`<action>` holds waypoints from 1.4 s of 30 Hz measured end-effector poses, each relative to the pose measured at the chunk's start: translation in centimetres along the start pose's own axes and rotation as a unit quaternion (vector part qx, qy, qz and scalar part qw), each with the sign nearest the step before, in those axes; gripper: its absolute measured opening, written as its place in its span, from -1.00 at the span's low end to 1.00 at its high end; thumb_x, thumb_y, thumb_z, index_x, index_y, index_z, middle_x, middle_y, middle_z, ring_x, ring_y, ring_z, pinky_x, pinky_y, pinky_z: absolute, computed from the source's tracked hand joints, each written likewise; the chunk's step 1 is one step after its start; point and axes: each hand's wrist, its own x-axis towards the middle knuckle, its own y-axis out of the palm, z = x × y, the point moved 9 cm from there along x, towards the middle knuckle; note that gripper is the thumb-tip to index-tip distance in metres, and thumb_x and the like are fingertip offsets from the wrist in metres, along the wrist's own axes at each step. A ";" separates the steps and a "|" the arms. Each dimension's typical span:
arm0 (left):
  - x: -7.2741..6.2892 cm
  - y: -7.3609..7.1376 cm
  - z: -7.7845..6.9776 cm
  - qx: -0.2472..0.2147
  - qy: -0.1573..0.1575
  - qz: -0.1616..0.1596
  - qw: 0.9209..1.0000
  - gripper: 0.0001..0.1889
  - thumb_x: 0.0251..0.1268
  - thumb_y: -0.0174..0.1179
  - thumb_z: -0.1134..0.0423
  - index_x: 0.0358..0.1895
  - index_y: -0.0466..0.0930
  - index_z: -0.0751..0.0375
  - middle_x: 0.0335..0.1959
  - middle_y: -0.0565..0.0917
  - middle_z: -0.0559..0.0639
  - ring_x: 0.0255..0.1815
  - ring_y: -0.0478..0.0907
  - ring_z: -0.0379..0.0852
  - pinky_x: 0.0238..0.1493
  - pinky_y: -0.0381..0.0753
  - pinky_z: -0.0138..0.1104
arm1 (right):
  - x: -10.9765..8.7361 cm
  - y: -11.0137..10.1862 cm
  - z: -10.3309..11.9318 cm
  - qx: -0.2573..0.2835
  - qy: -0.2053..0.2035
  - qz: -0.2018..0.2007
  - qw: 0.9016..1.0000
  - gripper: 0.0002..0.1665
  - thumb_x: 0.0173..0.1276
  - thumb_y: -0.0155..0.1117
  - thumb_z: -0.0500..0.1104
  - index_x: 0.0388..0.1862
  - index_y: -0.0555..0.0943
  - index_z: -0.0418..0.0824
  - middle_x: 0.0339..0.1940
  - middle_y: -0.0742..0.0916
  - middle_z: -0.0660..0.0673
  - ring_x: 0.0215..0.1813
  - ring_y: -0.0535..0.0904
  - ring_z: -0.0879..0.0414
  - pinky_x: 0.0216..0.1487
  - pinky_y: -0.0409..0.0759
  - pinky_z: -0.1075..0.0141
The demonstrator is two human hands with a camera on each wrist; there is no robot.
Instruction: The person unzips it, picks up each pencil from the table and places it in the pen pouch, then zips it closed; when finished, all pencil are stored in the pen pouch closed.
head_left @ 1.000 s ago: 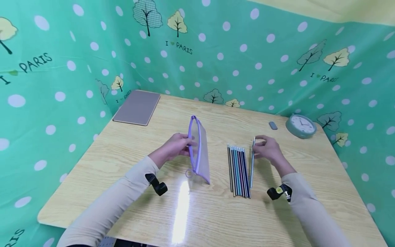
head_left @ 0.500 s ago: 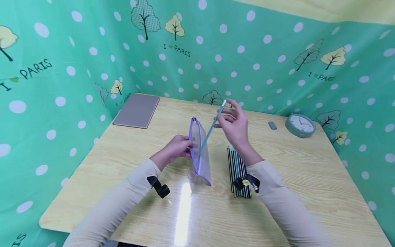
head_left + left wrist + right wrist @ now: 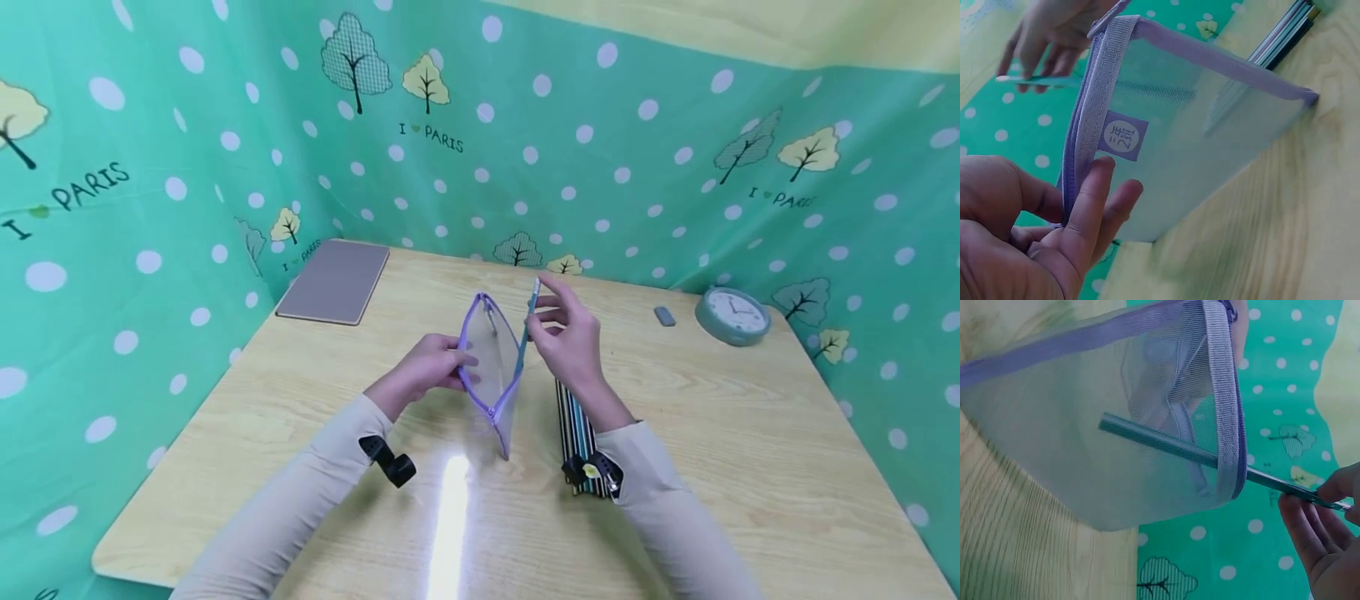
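Note:
A see-through mesh pencil case (image 3: 1197, 150) with a purple zipper edge stands over the table, its mouth spread wide in the head view. My left hand (image 3: 435, 363) pinches one side of that mouth between thumb and fingers. In my right hand (image 3: 566, 329) a teal pencil (image 3: 1272, 482) is pinched near its white eraser end. The right wrist view shows the pencil's lower part inside the case, visible through the mesh. Beneath my right forearm, a row of several pencils (image 3: 576, 433) lies on the table, partly hidden by the wrist.
A grey notebook (image 3: 333, 282) lies at the back left of the wooden table (image 3: 360, 533). Toward the back right are a small grey eraser-like block (image 3: 664, 316) and a round teal clock (image 3: 732, 316). A green dotted curtain (image 3: 450, 200) hangs behind.
My right hand has lifted a pencil from beside the row, carried it left and put its lower end into the case. The case's mouth has widened.

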 end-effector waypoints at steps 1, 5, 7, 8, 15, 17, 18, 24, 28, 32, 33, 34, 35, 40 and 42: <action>0.1 -0.1 -0.1 0.005 0.000 -0.001 1.000 -0.53 0.44 0.18 0.41 0.33 0.44 0.58 -0.36 0.68 0.13 -0.42 0.70 -0.15 -0.24 0.84 -0.31 | 0.0 -0.3 -0.3 -0.012 0.007 0.000 1.000 -0.34 0.32 0.25 -0.51 0.42 0.50 -0.32 -0.10 0.76 -0.40 -0.18 0.77 -0.24 -0.27 0.76 0.51; 0.6 -0.3 0.0 0.013 -0.001 0.000 1.000 -0.61 0.45 0.18 0.42 0.24 0.50 0.58 -0.36 0.66 0.12 -0.41 0.68 -0.14 -0.23 0.84 -0.31 | -0.3 -0.9 -1.6 -0.030 0.031 -0.004 0.999 -0.32 0.33 0.25 -0.50 0.44 0.48 -0.32 -0.07 0.76 -0.39 -0.16 0.78 -0.22 -0.29 0.79 0.45; 0.9 -0.2 0.1 0.012 0.002 0.004 1.000 -0.65 0.45 0.17 0.42 0.20 0.53 0.58 -0.37 0.66 0.12 -0.41 0.68 -0.13 -0.25 0.84 -0.32 | -0.5 -0.9 -1.9 -0.027 0.037 -0.005 0.999 -0.32 0.32 0.25 -0.51 0.45 0.48 -0.33 -0.07 0.75 -0.39 -0.16 0.78 -0.23 -0.30 0.80 0.42; 0.9 -0.1 0.0 0.010 0.005 0.006 1.000 -0.66 0.45 0.17 0.43 0.18 0.54 0.58 -0.37 0.66 0.12 -0.41 0.68 -0.13 -0.26 0.84 -0.32 | -0.5 -0.8 -2.0 -0.024 0.037 -0.004 0.999 -0.31 0.31 0.25 -0.51 0.45 0.47 -0.34 -0.07 0.75 -0.40 -0.17 0.78 -0.24 -0.31 0.81 0.40; 1.4 0.5 -0.2 -0.002 0.020 0.023 1.000 -0.66 0.45 0.14 0.44 0.18 0.52 0.61 -0.35 0.67 0.12 -0.42 0.69 -0.14 -0.32 0.82 -0.35 | -1.4 0.9 -2.4 -0.037 0.041 0.035 0.998 -0.33 0.29 0.27 -0.50 0.42 0.49 -0.38 -0.11 0.76 -0.40 -0.21 0.79 -0.20 -0.30 0.82 0.34; 1.5 0.5 -0.1 -0.004 0.021 0.025 0.999 -0.64 0.45 0.14 0.44 0.21 0.51 0.62 -0.35 0.67 0.12 -0.42 0.69 -0.14 -0.33 0.82 -0.36 | -1.5 1.0 -2.4 -0.058 0.039 0.042 0.997 -0.33 0.28 0.29 -0.50 0.40 0.50 -0.39 -0.13 0.77 -0.39 -0.22 0.80 -0.19 -0.28 0.83 0.31; 1.6 0.5 -0.1 -0.005 0.023 0.027 0.999 -0.63 0.45 0.14 0.44 0.22 0.50 0.62 -0.35 0.67 0.11 -0.42 0.69 -0.15 -0.34 0.82 -0.37 | -1.4 1.0 -2.4 -0.071 0.038 0.044 0.996 -0.33 0.27 0.30 -0.50 0.40 0.50 -0.38 -0.14 0.78 -0.37 -0.23 0.80 -0.19 -0.27 0.84 0.29; 1.9 0.6 -0.4 -0.008 0.036 0.034 0.999 -0.63 0.45 0.14 0.43 0.21 0.51 0.62 -0.37 0.67 0.09 -0.43 0.69 -0.16 -0.37 0.80 -0.40 | -0.6 1.2 -2.0 -0.154 0.025 0.065 0.986 -0.33 0.26 0.37 -0.46 0.38 0.52 -0.38 -0.17 0.81 -0.35 -0.26 0.80 -0.15 -0.27 0.85 0.21; 2.0 0.7 -0.9 -0.006 0.048 0.040 0.998 -0.66 0.44 0.15 0.42 0.16 0.55 0.61 -0.39 0.68 0.08 -0.45 0.69 -0.18 -0.39 0.79 -0.41 | -0.3 1.5 -1.9 -0.167 0.020 0.078 0.983 -0.34 0.27 0.37 -0.45 0.38 0.53 -0.38 -0.17 0.81 -0.35 -0.25 0.80 -0.16 -0.24 0.85 0.17; 2.1 0.9 -1.0 -0.007 0.052 0.048 0.998 -0.65 0.44 0.14 0.41 0.17 0.56 0.60 -0.39 0.69 0.10 -0.47 0.67 -0.18 -0.42 0.78 -0.42 | -0.4 1.1 -2.4 -0.173 0.033 0.083 0.981 -0.38 0.32 0.36 -0.38 0.39 0.54 -0.35 -0.15 0.81 -0.34 -0.22 0.80 -0.16 -0.22 0.85 0.14; 2.1 0.9 -1.1 -0.006 0.051 0.049 0.997 -0.64 0.45 0.13 0.42 0.20 0.55 0.60 -0.37 0.70 0.12 -0.47 0.67 -0.18 -0.42 0.78 -0.42 | -0.4 0.9 -2.7 -0.174 0.040 0.084 0.980 -0.40 0.35 0.34 -0.36 0.38 0.54 -0.34 -0.15 0.81 -0.33 -0.21 0.80 -0.16 -0.23 0.85 0.15; 2.1 0.9 -1.1 -0.006 0.050 0.051 0.997 -0.63 0.45 0.13 0.42 0.22 0.54 0.59 -0.35 0.69 0.13 -0.47 0.66 -0.17 -0.43 0.78 -0.42 | -0.4 0.5 -3.0 -0.172 0.049 0.084 0.980 -0.43 0.37 0.32 -0.34 0.38 0.55 -0.34 -0.14 0.81 -0.32 -0.20 0.80 -0.15 -0.23 0.85 0.17; 2.1 0.9 -1.1 -0.006 0.050 0.052 0.997 -0.61 0.45 0.12 0.42 0.24 0.52 0.59 -0.33 0.70 0.15 -0.47 0.65 -0.17 -0.43 0.77 -0.42 | -0.3 0.1 -3.4 -0.165 0.061 0.087 0.981 -0.45 0.40 0.29 -0.32 0.37 0.56 -0.34 -0.14 0.81 -0.33 -0.20 0.80 -0.17 -0.24 0.85 0.18; 2.0 0.3 -1.3 -0.009 0.045 0.058 0.997 -0.58 0.48 0.10 0.40 0.31 0.47 0.58 -0.25 0.69 0.18 -0.43 0.65 -0.16 -0.39 0.78 -0.43 | -0.3 -2.6 -7.0 -0.093 0.162 0.129 0.974 -0.49 0.49 0.18 -0.29 0.38 0.51 -0.41 -0.02 0.75 -0.44 -0.12 0.76 -0.27 -0.19 0.85 0.21; 1.8 -0.1 -1.4 -0.012 0.044 0.056 0.997 -0.58 0.49 0.09 0.40 0.31 0.48 0.58 -0.24 0.69 0.18 -0.42 0.66 -0.15 -0.38 0.78 -0.42 | -0.5 -3.5 -8.9 -0.069 0.211 0.163 0.961 -0.47 0.52 0.15 -0.27 0.40 0.45 -0.47 0.05 0.70 -0.50 -0.08 0.75 -0.26 -0.15 0.85 0.20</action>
